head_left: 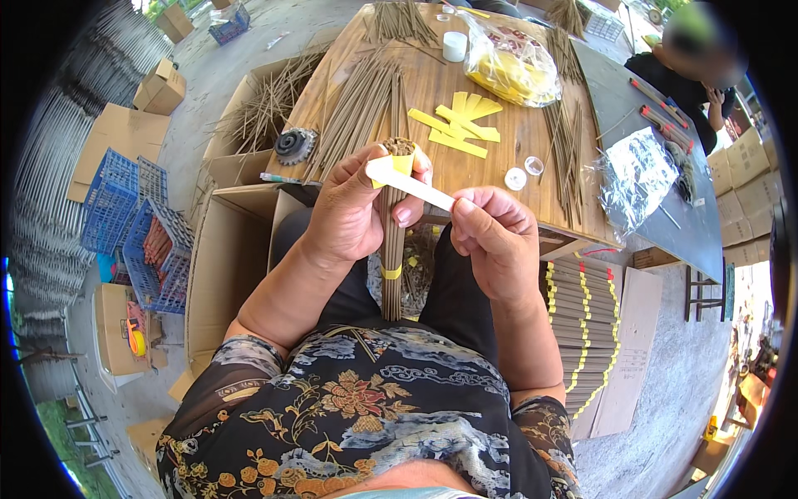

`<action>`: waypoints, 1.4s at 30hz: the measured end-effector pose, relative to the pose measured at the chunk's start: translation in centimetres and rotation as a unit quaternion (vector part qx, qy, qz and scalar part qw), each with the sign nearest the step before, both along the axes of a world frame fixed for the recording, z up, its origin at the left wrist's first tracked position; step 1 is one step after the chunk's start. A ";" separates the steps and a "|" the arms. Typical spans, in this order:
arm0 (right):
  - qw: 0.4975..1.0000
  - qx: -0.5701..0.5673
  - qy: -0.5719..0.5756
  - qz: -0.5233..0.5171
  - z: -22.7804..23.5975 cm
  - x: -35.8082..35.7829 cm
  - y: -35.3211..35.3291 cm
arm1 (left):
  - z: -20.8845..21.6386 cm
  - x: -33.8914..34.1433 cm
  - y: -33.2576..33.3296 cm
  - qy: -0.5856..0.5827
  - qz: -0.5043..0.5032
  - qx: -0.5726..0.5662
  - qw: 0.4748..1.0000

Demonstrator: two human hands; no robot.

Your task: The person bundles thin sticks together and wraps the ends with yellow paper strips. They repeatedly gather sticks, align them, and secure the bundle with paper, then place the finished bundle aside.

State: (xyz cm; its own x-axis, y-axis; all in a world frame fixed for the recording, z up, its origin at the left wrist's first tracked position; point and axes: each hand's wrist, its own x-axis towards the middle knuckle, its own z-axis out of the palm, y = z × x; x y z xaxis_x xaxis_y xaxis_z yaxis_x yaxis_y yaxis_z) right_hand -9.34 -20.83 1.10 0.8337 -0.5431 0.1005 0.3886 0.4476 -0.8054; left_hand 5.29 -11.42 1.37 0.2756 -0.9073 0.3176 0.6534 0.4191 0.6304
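My left hand is closed around the upper end of a bundle of thin brown incense sticks, which points down toward my lap. A yellow paper strip curls around the bundle near its top, and its loose length shows a pale back side. Thumb and fingers of my right hand pinch the free end of this strip, stretched out to the right. Lower on the bundle sits another yellow band. More yellow strips lie on the wooden table just beyond my hands.
Loose sticks cover the table's left side. A bag of yellow strips, a white jar and small round lids stand beyond. Banded bundles lie lower right. Cardboard boxes stand left; a person sits far right.
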 end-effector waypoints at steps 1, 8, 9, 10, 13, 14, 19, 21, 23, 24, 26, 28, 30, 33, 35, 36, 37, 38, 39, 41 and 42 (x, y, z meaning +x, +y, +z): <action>1.000 -0.001 -0.001 0.003 0.0 0.1 0.0 | 0.0 0.1 0.0 -0.001 -0.005 0.005 1.000; 1.000 -0.009 0.000 0.003 -0.4 -0.2 -0.1 | 0.2 0.3 -0.1 -0.017 -0.004 0.022 1.000; 1.000 -0.004 -0.008 -0.002 -0.3 -0.2 -0.1 | 0.2 0.2 -0.1 -0.014 -0.008 0.021 1.000; 1.000 0.002 -0.016 -0.008 -0.2 -0.1 -0.2 | 0.3 0.1 -0.2 -0.029 0.000 0.019 0.999; 0.997 0.013 -0.061 -0.049 -0.2 -0.1 -0.9 | 0.4 -0.2 -0.5 -0.050 0.010 0.019 0.999; 0.993 0.016 -0.087 -0.072 -0.3 -0.1 -1.3 | 0.5 0.0 -0.4 -0.045 0.009 0.023 0.999; 0.929 -0.102 0.072 -0.350 -3.8 -1.2 -5.5 | 1.3 0.7 -0.5 -0.081 0.048 0.033 0.995; 0.816 -0.306 0.196 -0.450 -8.4 -1.5 -8.1 | 1.6 0.9 -0.8 -0.103 0.067 0.042 0.992; 0.754 -0.364 0.272 -0.474 -11.4 -1.5 -9.0 | 1.5 0.7 -1.2 -0.111 0.096 0.056 0.988; 0.726 -0.393 0.296 -0.480 -13.2 -1.5 -9.8 | 1.3 0.4 -1.4 -0.119 0.117 0.065 0.984; 0.681 -0.440 0.345 -0.472 -14.3 -0.9 -10.2 | 0.9 -0.3 -1.7 -0.139 0.167 0.087 0.972; 0.648 -0.477 0.350 -0.480 -15.1 -0.5 -10.8 | 0.6 -0.4 -1.9 -0.159 0.173 0.093 0.968; 0.640 -0.494 0.343 -0.478 -15.9 -0.1 -11.4 | 0.4 -0.5 -2.1 -0.174 0.181 0.099 0.963; 0.643 -0.505 0.368 -0.442 -15.8 -0.1 -11.6 | 0.1 -0.8 -2.3 -0.163 0.174 0.109 0.965; 0.648 -0.501 0.329 -0.470 -14.7 -0.1 -10.9 | -0.1 -0.8 -2.2 -0.204 0.168 0.111 0.958; 0.650 -0.499 0.307 -0.483 -13.2 -0.2 -10.3 | 0.0 -0.9 -2.1 -0.210 0.175 0.115 0.955; 0.740 -0.431 0.255 -0.449 -10.6 -0.1 -8.8 | -0.1 -1.2 -2.1 -0.214 0.182 0.119 0.952; 0.853 -0.321 0.141 -0.388 -8.0 0.1 -7.2 | -0.2 -1.4 -2.0 -0.223 0.186 0.117 0.950; 0.909 -0.270 0.086 -0.305 -5.7 0.0 -5.4 | -0.2 -1.7 -1.9 -0.233 0.194 0.116 0.946; 0.939 -0.291 -0.002 -0.182 -1.9 0.5 -2.6 | -0.1 -2.3 -1.7 -0.250 0.208 0.109 0.939; 0.934 -0.319 0.003 -0.160 -0.9 1.0 -1.8 | 0.1 -2.7 -1.4 -0.265 0.217 0.117 0.932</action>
